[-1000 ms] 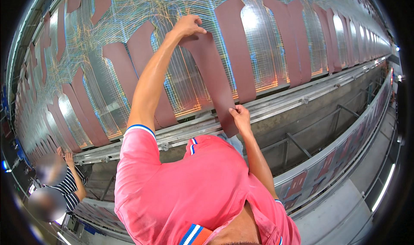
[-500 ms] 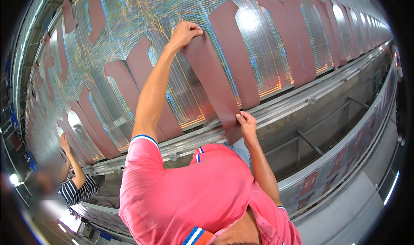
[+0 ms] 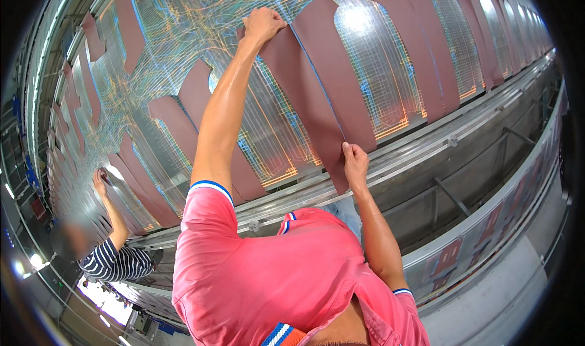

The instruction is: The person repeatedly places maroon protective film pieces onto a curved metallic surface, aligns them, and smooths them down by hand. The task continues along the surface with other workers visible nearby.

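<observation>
A long maroon cut panel (image 3: 303,87), fabric-like or leather-like, hangs between my two hands. My left hand (image 3: 264,27) pinches its far end above the metal table, fingers closed on the edge. Lower down, my right hand (image 3: 354,163) pinches the panel's right edge near its near end. That near end droops over the table's front rail. Along its right side the panel runs close beside another maroon panel (image 3: 335,59) that lies flat, with a thin blue line showing between them.
Coloured lines cover the metal table (image 3: 268,157). More maroon panels (image 3: 420,47) lie in rows along it. A metal rail (image 3: 420,154) edges the table, with a lower framed trough in front. To the left, a person in a striped shirt (image 3: 119,260) reaches onto the table.
Both hands have moved toward the far side with the panel. It now sits closer alongside the panel on its right. The view has shifted slightly.
</observation>
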`<state>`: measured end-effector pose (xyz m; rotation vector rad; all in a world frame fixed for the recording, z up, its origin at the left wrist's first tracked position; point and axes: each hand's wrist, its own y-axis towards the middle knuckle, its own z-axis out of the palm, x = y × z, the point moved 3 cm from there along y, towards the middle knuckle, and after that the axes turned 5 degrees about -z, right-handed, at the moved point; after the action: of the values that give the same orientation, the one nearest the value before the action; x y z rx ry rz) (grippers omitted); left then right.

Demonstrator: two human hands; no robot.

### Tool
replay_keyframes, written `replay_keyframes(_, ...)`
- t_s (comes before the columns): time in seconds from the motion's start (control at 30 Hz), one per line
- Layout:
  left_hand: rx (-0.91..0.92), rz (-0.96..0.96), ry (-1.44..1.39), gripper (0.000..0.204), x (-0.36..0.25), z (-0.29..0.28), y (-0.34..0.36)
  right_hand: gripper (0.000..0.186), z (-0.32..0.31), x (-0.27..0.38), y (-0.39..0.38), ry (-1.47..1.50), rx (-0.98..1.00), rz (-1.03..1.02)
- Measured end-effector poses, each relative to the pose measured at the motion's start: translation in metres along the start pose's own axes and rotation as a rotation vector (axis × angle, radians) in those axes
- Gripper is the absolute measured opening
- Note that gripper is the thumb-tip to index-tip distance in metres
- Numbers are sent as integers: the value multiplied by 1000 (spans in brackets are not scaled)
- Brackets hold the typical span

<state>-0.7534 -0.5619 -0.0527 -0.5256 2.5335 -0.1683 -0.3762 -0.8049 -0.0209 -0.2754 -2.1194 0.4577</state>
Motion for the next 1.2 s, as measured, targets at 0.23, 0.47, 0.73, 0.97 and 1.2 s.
replay_keyframes(0.23, 101, -50, -30, 24, 0, 1, 10, 38, -3, 0, 10, -12, 52, 28)
replay_keyframes(0.47, 128, -67, -49, 25, 1, -1, 12, 39, -3, 4, 11, -58, 81, 80)
replay_keyframes(0.73, 67, -61, -71, 27, 3, 3, 12, 38, -3, 4, 13, -126, 92, 77)
replay_keyframes(0.97, 161, -113, -121, 26, 14, 7, 21, 37, -1, 5, 16, -256, 75, 44)
replay_keyframes(1.2, 168, -45, -120, 25, 10, 5, 22, 38, -1, 12, 15, -314, 70, 107)
